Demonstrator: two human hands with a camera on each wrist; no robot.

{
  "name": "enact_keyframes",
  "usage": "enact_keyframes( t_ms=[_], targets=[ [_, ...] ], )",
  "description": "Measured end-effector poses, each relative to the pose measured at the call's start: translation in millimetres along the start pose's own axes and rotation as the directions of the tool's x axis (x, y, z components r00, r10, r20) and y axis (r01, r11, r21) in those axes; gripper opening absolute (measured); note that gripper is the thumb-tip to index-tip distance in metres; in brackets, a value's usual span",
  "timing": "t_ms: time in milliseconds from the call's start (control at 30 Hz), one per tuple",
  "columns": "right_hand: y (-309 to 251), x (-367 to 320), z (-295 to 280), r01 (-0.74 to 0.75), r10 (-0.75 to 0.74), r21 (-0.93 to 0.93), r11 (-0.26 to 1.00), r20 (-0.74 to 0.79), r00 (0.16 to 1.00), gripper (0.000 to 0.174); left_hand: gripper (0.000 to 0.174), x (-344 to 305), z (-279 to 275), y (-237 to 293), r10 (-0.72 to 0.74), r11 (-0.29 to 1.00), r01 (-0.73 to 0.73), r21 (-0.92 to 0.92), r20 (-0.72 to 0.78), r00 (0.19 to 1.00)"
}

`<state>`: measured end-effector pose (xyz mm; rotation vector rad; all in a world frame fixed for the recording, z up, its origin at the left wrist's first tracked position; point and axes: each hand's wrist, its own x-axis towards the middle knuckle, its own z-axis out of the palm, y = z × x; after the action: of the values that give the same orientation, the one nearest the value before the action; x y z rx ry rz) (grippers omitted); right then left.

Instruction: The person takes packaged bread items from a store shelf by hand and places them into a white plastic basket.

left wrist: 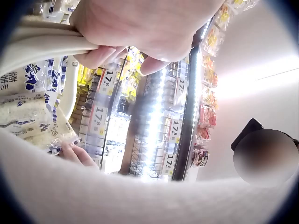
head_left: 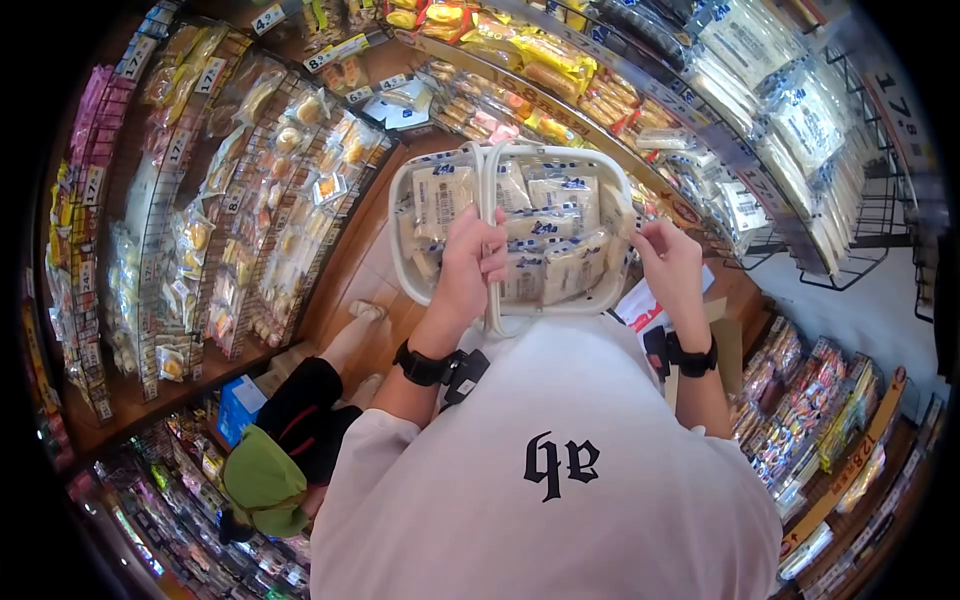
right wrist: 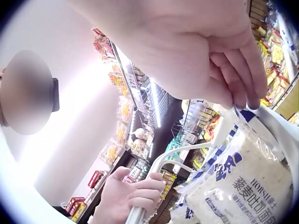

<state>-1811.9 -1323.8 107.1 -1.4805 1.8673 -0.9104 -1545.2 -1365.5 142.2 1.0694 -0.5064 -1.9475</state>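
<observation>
A white shopping basket (head_left: 403, 285) hangs in front of the person's white shirt. Inside it lie several clear bags of sliced bread (head_left: 565, 195) with blue print. The left hand (head_left: 468, 262) wraps its fingers around the basket's upright handle (head_left: 489, 185). At the basket's right rim, the right hand (head_left: 672, 262) pinches the sealed edge of one bread bag (right wrist: 243, 186) between thumb and fingers. That bag stands along the basket's right side, partly inside it. In the right wrist view, the left hand (right wrist: 133, 196) also shows closed around the handle.
Wire racks of packaged buns (head_left: 285, 215) line the left side. Racks with more bread bags (head_left: 800, 125) and price strips rise at the right. Behind on the left, a person in a green top (head_left: 265, 480) is low beside a blue box (head_left: 238, 408). An open cardboard box (head_left: 728, 350) stands right.
</observation>
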Motion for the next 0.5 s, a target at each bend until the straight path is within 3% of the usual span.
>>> enact_keyframes(
  t_ms=[233, 367, 500],
  targets=[
    [-55, -15, -39, 0.063, -0.055, 0.152, 0.986, -0.057, 0.997, 0.007, 0.018, 8, -1, -6, -0.044, 0.999, 0.044, 0.021, 0.004, 0.999],
    [-17, -1, -65, -0.069, 0.093, 0.464, 0.883, -0.03, 0.995, 0.008, 0.018, 9, 2, -4, -0.061, 0.998, 0.062, 0.011, -0.018, 0.998],
    [21, 4, -81, 0.038, -0.037, 0.545, 0.838, -0.013, 0.999, 0.008, 0.018, 13, -1, -8, -0.044, 0.999, 0.045, 0.03, -0.023, 0.999]
  ],
)
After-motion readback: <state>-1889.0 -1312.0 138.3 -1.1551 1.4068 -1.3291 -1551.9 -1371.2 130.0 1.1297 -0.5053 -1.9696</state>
